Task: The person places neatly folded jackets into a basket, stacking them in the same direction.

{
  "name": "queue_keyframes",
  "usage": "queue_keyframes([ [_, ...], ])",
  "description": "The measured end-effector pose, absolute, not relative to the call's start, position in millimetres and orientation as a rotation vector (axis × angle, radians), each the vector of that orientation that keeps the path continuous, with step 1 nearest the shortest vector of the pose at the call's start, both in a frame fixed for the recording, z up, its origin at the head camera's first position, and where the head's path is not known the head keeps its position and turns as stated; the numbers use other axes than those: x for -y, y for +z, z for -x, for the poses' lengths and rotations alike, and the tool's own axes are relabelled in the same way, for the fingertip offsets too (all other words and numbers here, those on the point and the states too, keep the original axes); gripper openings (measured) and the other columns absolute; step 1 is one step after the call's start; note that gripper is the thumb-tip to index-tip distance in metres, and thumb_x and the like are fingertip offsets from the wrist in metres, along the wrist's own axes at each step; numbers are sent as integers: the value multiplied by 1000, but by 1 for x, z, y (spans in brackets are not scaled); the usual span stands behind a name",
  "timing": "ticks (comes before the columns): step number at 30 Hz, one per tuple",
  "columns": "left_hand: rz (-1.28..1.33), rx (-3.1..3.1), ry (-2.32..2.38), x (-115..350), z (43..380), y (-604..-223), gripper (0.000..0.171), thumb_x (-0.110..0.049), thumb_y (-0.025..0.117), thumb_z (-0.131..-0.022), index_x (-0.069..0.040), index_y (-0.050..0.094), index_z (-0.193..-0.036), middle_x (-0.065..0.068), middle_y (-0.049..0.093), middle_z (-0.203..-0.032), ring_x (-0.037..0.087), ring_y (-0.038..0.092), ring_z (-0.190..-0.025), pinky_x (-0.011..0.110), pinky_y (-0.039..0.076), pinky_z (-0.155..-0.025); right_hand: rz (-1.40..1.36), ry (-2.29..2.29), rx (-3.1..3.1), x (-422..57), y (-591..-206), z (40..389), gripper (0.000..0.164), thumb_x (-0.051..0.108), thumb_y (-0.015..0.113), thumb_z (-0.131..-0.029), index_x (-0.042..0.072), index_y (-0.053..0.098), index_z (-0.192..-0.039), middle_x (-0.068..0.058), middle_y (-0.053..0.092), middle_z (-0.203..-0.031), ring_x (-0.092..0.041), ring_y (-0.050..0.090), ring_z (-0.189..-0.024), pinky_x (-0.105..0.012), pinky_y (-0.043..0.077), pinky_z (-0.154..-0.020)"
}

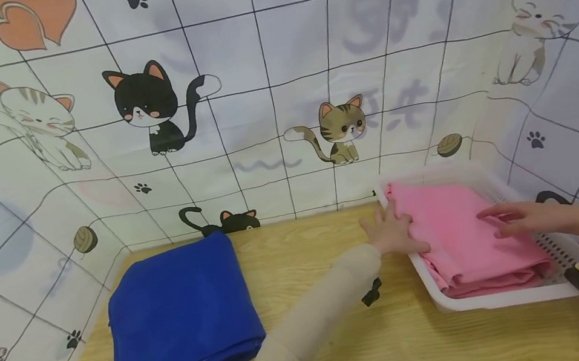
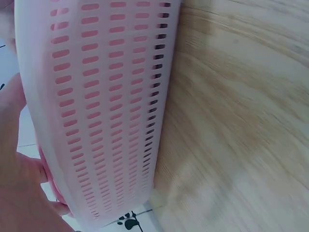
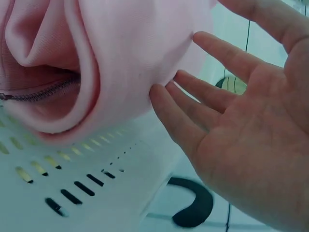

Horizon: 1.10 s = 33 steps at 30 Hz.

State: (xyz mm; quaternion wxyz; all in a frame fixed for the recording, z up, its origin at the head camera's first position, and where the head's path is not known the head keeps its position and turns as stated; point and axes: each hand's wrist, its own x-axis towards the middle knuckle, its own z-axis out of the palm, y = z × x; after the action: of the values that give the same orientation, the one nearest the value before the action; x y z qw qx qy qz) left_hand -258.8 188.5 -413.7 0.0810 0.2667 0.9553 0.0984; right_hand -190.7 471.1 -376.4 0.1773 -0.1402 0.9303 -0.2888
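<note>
A folded pink cloth [image 1: 455, 226] lies in a white perforated plastic basket [image 1: 503, 299] at the right of the table. In the right wrist view, a zipper [image 3: 43, 92] shows in one of its folds. My left hand [image 1: 391, 234] is spread at the basket's left rim, its fingers reaching over onto the cloth's edge. The left wrist view shows the basket's slotted side [image 2: 106, 116] beside that hand. On the cloth's right side, my right hand [image 1: 541, 217] has its fingers extended, with the fingertips [image 3: 159, 92] against the fabric.
A folded blue cloth [image 1: 181, 317] lies on the left of the wooden table [image 1: 302, 276]. Behind and at both sides stand walls [image 1: 234, 90] covered with a cat-and-grid print. The basket sits close to the right wall.
</note>
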Motion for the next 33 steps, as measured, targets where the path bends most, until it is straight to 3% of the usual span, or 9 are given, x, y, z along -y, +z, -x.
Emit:
queue_keyframes([
  [5, -856, -2845, 483, -168, 254, -419, 71, -66, 62, -79, -39, 43, -143, -2, 1, -161, 32, 5, -145, 68, 16, -104, 438, -774, -2648, -455, -376, 194, 61, 24, 64, -91, -9, 41, -137, -44, 30, -138, -65, 28, -122, -71, 36, -85],
  [11, -1025, -2811, 539, -140, 244, -425, 67, -60, 49, -91, -33, 32, -150, 5, 5, -161, 33, 13, -143, 62, 23, -104, 420, -757, -2628, -443, -379, 197, 65, 25, 67, -89, -8, 42, -138, -43, 29, -139, -65, 28, -121, -72, 36, -85],
  [19, -1268, -2600, 710, -102, 251, -421, 77, -51, 57, -90, -27, 20, -154, 9, 16, -158, 27, 19, -141, 62, 24, -99, 466, -703, -2680, -441, -379, 201, 59, 23, 65, -90, -8, 45, -136, -42, 33, -137, -62, 32, -121, -68, 39, -85],
  [25, -1236, -2586, 737, -77, 252, -428, 74, -49, 56, -91, -27, 22, -154, 3, 19, -157, 19, 18, -142, 54, 25, -96, 480, -671, -2720, -434, -377, 204, 50, 23, 60, -94, -7, 49, -133, -39, 42, -132, -57, 43, -116, -63, 44, -84],
  [33, -1123, -2571, 705, -37, 247, -436, 66, -45, 57, -93, -26, 31, -151, 5, 25, -155, 24, 27, -138, 60, 27, -96, 430, -642, -2763, -424, -365, 208, 45, 21, 56, -98, -10, 49, -130, -34, 55, -118, -52, 54, -106, -58, 48, -83],
])
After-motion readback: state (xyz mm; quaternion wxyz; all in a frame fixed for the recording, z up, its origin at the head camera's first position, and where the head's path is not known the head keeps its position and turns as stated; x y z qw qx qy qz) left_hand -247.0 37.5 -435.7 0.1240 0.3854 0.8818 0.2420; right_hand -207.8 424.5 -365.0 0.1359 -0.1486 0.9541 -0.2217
